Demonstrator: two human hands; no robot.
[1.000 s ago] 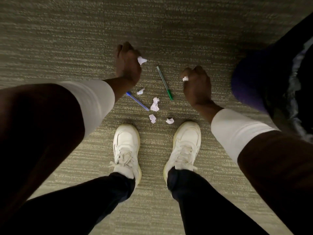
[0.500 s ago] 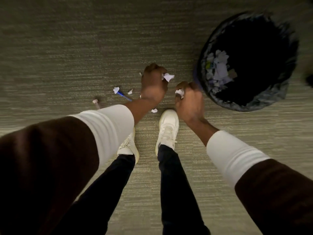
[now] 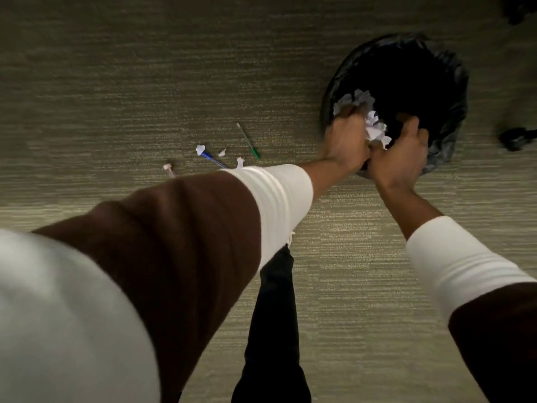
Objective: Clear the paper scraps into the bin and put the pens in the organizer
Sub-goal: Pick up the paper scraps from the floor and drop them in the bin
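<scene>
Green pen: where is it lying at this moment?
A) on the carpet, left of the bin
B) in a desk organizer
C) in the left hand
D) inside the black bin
A: the green pen lies on the carpet left of the black bin, near the blue pen, while the left hand and the right hand are over the bin with crumpled paper.

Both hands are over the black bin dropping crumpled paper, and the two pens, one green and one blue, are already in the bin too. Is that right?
Not quite. The head view shows the green pen and blue pen lying on the carpet, not in the bin. The rest holds: left hand and right hand are over it with crumpled paper.
</scene>
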